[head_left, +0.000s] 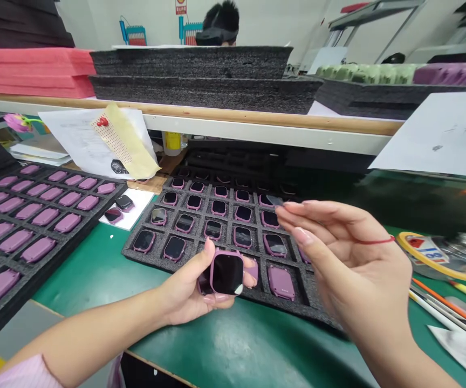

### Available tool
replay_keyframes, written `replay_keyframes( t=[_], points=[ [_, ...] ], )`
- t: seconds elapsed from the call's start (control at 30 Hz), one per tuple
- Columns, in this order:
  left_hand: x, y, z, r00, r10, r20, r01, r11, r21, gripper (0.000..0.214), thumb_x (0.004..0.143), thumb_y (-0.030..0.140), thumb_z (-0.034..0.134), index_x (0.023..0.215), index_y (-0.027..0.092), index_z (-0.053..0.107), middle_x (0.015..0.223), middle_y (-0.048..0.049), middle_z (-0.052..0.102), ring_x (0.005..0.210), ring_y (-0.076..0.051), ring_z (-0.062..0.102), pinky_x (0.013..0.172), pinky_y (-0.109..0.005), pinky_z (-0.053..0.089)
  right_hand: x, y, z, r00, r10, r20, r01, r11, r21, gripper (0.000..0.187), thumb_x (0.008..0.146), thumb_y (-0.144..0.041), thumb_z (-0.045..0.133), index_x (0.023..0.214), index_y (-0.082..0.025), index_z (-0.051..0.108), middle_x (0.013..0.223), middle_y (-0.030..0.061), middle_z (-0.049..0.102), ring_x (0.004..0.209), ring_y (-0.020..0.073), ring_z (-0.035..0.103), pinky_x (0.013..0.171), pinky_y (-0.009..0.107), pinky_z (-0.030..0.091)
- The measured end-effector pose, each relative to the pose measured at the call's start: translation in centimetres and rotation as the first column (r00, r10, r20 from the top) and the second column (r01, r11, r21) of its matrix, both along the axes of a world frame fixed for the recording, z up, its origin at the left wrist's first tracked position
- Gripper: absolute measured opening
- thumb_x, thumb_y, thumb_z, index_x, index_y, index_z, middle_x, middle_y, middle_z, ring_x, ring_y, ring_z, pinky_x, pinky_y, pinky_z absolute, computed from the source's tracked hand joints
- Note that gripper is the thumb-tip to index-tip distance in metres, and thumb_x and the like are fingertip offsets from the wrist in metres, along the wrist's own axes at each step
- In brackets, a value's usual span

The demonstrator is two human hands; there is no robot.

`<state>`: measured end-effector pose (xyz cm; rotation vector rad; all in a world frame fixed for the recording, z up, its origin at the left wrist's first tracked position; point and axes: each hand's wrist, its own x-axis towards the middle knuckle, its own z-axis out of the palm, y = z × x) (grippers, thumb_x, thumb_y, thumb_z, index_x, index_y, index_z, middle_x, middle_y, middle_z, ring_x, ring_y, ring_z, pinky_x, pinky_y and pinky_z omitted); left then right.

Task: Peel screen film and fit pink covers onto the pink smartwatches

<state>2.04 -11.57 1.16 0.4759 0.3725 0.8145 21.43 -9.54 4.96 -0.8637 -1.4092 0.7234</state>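
My left hand (182, 299) is closed around a purple watch case (227, 274) with its black screen facing up; a small pale glint shows at the screen's lower right corner. Against the palm, partly hidden behind it, lies a second dark-screened watch case (204, 281). Raised over the tray's right side is my right hand (354, 264), its fingertips drawn together at a thin see-through film (272, 200). Below both hands sits a black foam tray (225, 253) with rows of watch cases, mostly screen up. One purple case (280, 282) lies back up near its front edge.
Another foam tray (18, 256) of purple cases stands left. Two watches (124, 202) lie by a white sheet. A shelf edge (233, 126) bearing black foam stacks (192, 64) crosses above. At right are a tape roll (439, 253) and pens (451, 307). A person's head shows behind.
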Motion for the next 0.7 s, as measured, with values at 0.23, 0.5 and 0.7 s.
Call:
replay_keyframes(
  t=[0.23, 0.5, 0.7],
  points=[
    [0.0, -0.1, 0.3, 1.000, 0.003, -0.007, -0.003, 1.000, 0.023, 0.056, 0.075, 0.063, 0.079, 0.094, 0.011, 0.076, 0.078, -0.0070, 0.069, 0.043, -0.001, 0.038, 0.043, -0.019, 0.017, 0.6, -1.3, 0.0, 0.914, -0.126, 0.386, -0.020, 0.936, 0.351, 0.025, 0.086, -0.011, 0.074, 0.098, -0.034, 0.076, 0.096, 0.0012, 0.079, 0.087, 0.0250, 0.077, 0.080, 0.044, 0.068],
    [-0.1, -0.1, 0.0, 0.997, -0.009, -0.070, 0.012, 1.000, 0.029, 0.063, 0.071, 0.070, 0.077, 0.095, 0.012, 0.074, 0.070, -0.0018, 0.060, 0.043, -0.002, 0.037, 0.040, -0.017, 0.018, 0.3, -4.7, -1.1, 0.775, 0.033, 0.631, -0.307, 0.892, 0.331, 0.043, 0.102, -0.019, 0.046, 0.136, -0.040, 0.064, 0.110, 0.0014, 0.078, 0.105, 0.0262, 0.074, 0.094, 0.042, 0.064],
    [0.0, -0.1, 0.2, 0.994, 0.024, -0.104, -0.017, 0.998, 0.065, 0.062, 0.070, 0.070, 0.078, 0.090, 0.012, 0.071, 0.068, 0.0008, 0.055, 0.044, -0.002, 0.033, 0.040, -0.017, 0.016, -0.3, -3.2, -0.6, 0.723, 0.054, 0.689, -0.418, 0.828, 0.374, 0.050, 0.092, -0.012, 0.066, 0.136, -0.035, 0.061, 0.106, -0.0001, 0.079, 0.095, 0.0234, 0.075, 0.085, 0.039, 0.064]
  ],
)
